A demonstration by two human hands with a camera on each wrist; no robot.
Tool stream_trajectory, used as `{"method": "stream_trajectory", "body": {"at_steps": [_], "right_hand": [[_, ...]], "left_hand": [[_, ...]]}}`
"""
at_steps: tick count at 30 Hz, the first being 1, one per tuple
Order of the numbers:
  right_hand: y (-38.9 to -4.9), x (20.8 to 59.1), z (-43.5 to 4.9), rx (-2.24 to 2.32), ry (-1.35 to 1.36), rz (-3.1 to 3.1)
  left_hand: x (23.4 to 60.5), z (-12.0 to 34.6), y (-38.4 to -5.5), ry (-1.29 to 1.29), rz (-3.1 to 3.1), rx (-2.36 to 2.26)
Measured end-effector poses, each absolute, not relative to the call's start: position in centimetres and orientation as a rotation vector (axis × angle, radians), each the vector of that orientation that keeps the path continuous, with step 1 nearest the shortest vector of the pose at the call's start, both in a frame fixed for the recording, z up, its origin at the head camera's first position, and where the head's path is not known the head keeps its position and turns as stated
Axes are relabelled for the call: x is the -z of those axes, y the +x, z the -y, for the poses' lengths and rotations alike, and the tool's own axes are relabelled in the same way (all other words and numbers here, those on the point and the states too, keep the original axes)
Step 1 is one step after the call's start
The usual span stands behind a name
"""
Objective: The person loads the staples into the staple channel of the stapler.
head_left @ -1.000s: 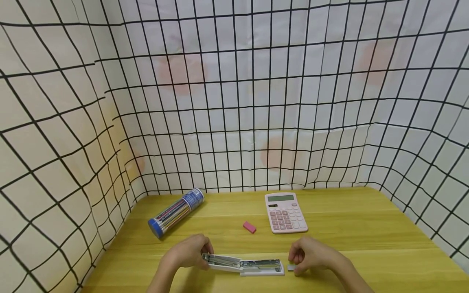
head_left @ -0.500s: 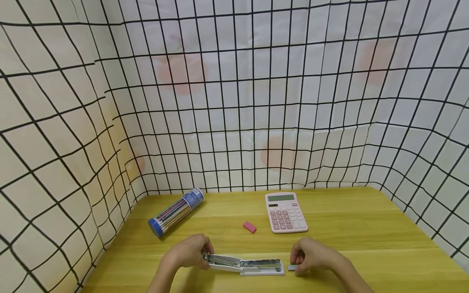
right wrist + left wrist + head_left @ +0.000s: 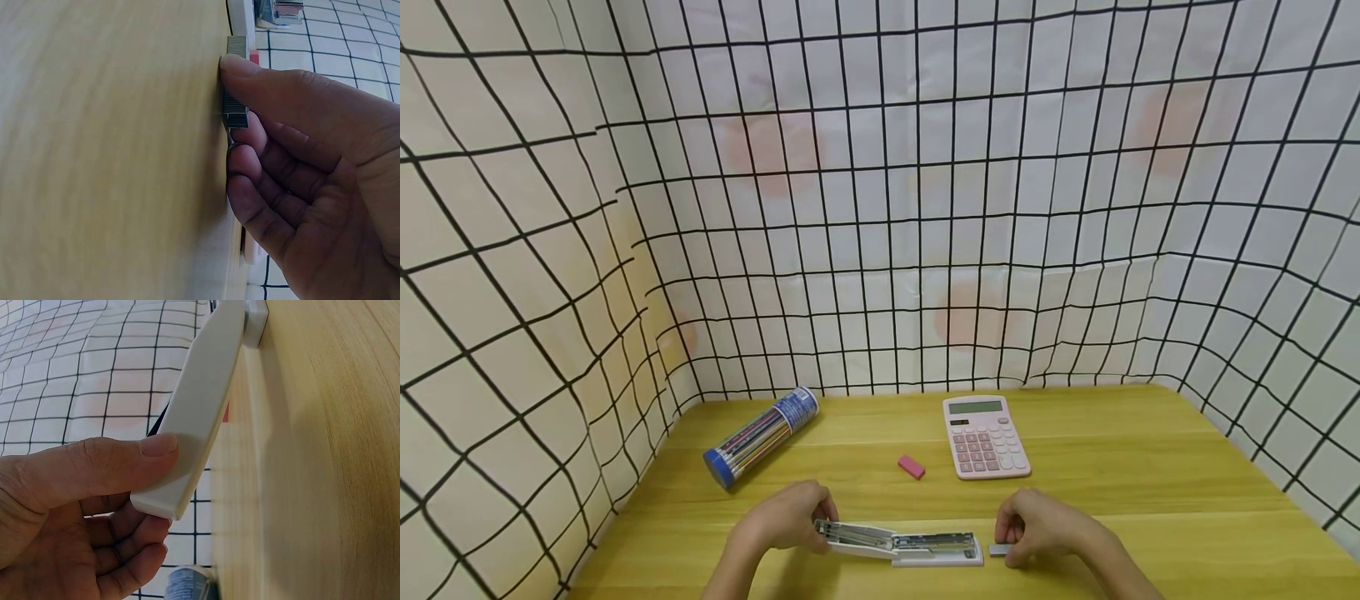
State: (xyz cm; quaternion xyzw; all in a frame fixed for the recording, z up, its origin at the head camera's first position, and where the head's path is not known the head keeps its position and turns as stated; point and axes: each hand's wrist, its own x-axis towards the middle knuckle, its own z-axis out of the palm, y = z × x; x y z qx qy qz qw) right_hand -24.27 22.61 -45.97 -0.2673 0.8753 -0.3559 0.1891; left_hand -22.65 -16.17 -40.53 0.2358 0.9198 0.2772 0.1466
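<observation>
A white stapler (image 3: 936, 561) lies folded wide open on the table, its metal insides facing up in the head view. My left hand (image 3: 790, 515) grips the far end of its raised left arm, with the thumb pressed on the white cover (image 3: 200, 394) in the left wrist view. Just off the right end of the stapler's base, my right hand (image 3: 1043, 527) pinches a short strip of staples (image 3: 237, 119) between thumb and fingers. That strip sits close over the tabletop, its ridged side showing in the right wrist view; the thumb hides its middle.
Behind the hands, a pink eraser-like block (image 3: 912, 466) and a pink calculator (image 3: 987, 437) lie on the wooden table (image 3: 1150, 467). A clear tube of pencils with a blue cap (image 3: 762, 437) lies at the back left. Grid-patterned cloth (image 3: 880, 250) walls the table in.
The right fingers have shifted very slightly to the right along the staple strip. The left hand and the stapler look the same.
</observation>
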Motion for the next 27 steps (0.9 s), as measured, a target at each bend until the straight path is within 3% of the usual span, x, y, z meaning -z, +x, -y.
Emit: {"method": "stream_trajectory", "body": {"at_steps": [27], "right_hand": [[-24.13, 45.93, -22.53, 0.994, -0.753, -2.483]], "left_hand": [[40.68, 16.22, -22.78, 0.675, -2.647, -0.794]]}}
